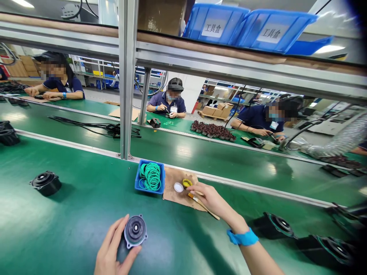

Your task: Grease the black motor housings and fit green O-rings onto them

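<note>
My left hand (113,248) grips a round black motor housing (135,230) between thumb and fingers, at the front of the green bench. Its top face has a metal shaft end in the centre and mounting lugs round the rim. My right hand (207,195) reaches over a piece of brown cardboard (172,194), its loosely bent fingers at the rim of a small yellow pot (187,183). A brush (210,212) with a wooden handle lies just under that hand, apart from the fingers. Beside the pot sits a white round lid (178,187). The right thumb is mostly hidden.
Left of the cardboard stands a blue bin (138,187) of green rubber rings (150,176). Other black housings stand at left (46,183) and right (273,225). A metal post (125,84) rises behind the bin to a shelf with blue boxes (216,25). Co-workers sit across the bench.
</note>
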`<state>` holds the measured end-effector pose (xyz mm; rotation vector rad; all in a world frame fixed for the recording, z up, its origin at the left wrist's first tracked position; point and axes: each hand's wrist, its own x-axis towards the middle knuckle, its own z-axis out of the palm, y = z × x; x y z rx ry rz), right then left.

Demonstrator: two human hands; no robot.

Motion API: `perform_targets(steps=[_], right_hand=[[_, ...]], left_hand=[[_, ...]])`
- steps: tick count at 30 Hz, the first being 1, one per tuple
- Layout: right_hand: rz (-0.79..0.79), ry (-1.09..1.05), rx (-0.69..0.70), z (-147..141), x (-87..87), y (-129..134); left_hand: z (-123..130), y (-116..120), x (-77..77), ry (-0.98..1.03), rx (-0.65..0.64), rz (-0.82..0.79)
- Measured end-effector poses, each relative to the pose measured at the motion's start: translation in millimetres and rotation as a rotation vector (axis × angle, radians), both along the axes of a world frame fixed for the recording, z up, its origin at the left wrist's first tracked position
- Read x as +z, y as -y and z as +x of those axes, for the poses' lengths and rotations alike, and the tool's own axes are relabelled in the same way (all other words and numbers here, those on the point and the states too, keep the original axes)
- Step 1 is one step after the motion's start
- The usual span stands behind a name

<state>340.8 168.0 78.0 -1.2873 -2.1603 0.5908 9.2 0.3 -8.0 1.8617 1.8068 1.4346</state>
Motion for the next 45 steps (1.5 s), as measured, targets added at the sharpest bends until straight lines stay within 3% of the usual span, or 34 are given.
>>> perform_targets(steps=[5, 11, 17, 24, 29, 39, 45], right_hand=[[-0.03, -0.216, -0.185, 6.0, 1.4, -2.1], [-0.16, -0.546, -0.42, 10.1, -17.9, -10.5], [-0.286, -0.746, -0.498, 13.9, -31.1, -4.8], [-0.283, -0.751, -0.526, 24.8, -36.0, -3.7], [-0.188, -0.637, -0.458, 25.7, -31.1, -1.8], [-0.035, -0.169, -0.066, 12.9, -20.7, 37.2], [0.095, -0.033, -0.033, 14.7, -15.3, 44.3]], left_hand=[[-0.4, 0.2, -0.8, -0.009, -0.001, 0.004], [-0.2, -0.1, -0.9, -0.002, 0.0, 0.001], [-0.5, 0.4, -1.1, 0.035, -0.014, -0.012], [-0.7, -0.3, -1.9, 0.019, -0.01, 0.006], [-1.7, -0.3, -1.8, 0.018, -0.02, 0.005], [-0.8, 0.0, -2.5, 0.023, -0.002, 0.011], [-0.4, 0.0, -1.1, 0.023, -0.008, 0.021]])
